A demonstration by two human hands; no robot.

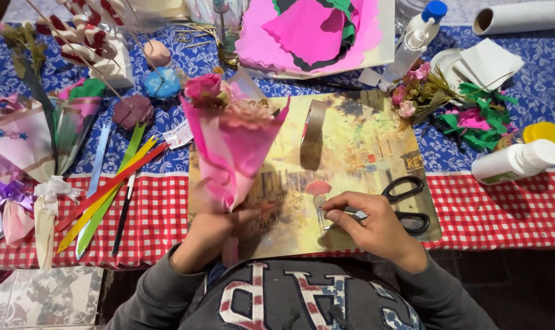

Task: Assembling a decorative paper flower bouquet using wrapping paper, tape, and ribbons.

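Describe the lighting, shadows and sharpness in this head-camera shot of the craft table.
Head view: lighting is soft and even, with warm glare on the glossy picture mat; the tape roll casts a short shadow toward the person; the pink paper bouquet in the left hand and the right hand near the scissors look slightly soft; the frame's edges bow a little from the wide lens.

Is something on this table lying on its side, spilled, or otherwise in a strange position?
Yes. The white glue bottle with a yellow cap lies on its side at the right edge of the table; no spill shows. The tape roll stands on its edge on the picture mat. Green paper scraps lie in a loose heap.
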